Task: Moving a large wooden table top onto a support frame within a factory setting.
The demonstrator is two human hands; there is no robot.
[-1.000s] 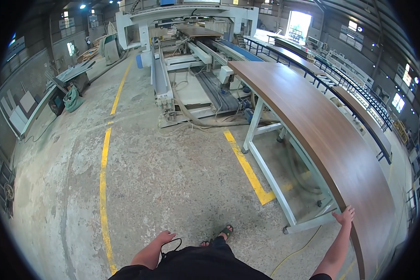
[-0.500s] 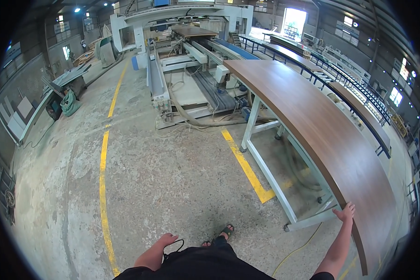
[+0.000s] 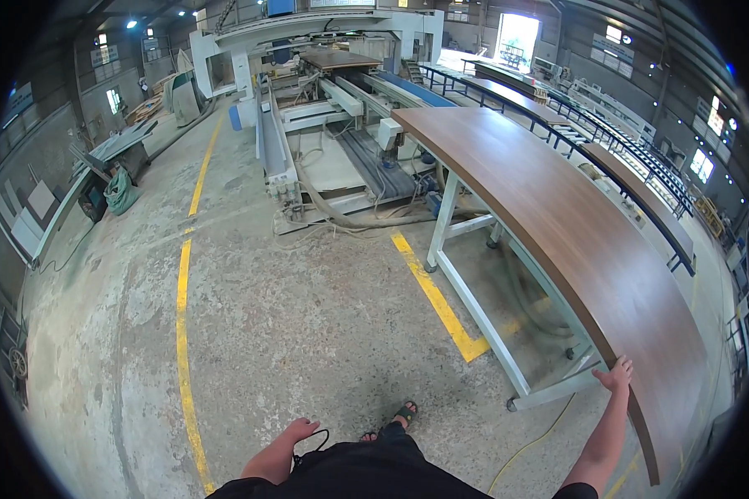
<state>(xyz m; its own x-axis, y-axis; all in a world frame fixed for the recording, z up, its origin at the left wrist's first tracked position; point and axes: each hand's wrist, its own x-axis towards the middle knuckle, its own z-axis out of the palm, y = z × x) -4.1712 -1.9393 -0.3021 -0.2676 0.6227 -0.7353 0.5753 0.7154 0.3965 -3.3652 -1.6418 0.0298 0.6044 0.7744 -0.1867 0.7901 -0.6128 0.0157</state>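
A long wood-grain panel (image 3: 558, 216), brown on top with a thick edge, lies on a pale metal stand (image 3: 474, 303) to my right. My right hand (image 3: 614, 377) rests on the panel's near-left edge, fingers stretched over the top and thumb spread out along the side. My left hand (image 3: 300, 430) hangs low in front of my body, away from the panel. A thin black cord (image 3: 324, 437) loops beside it. How the left fingers are set is mostly hidden.
A large gantry machine (image 3: 316, 32) with rails and hoses stands ahead. Roller conveyors (image 3: 558, 129) run along the right. Yellow floor lines (image 3: 183, 316) mark the concrete. A yellow cable (image 3: 534, 441) lies near the stand. Boards (image 3: 29, 220) lean at the left wall.
The view has shifted very slightly. My right hand stays on the panel's edge, and my left hand still hangs low.
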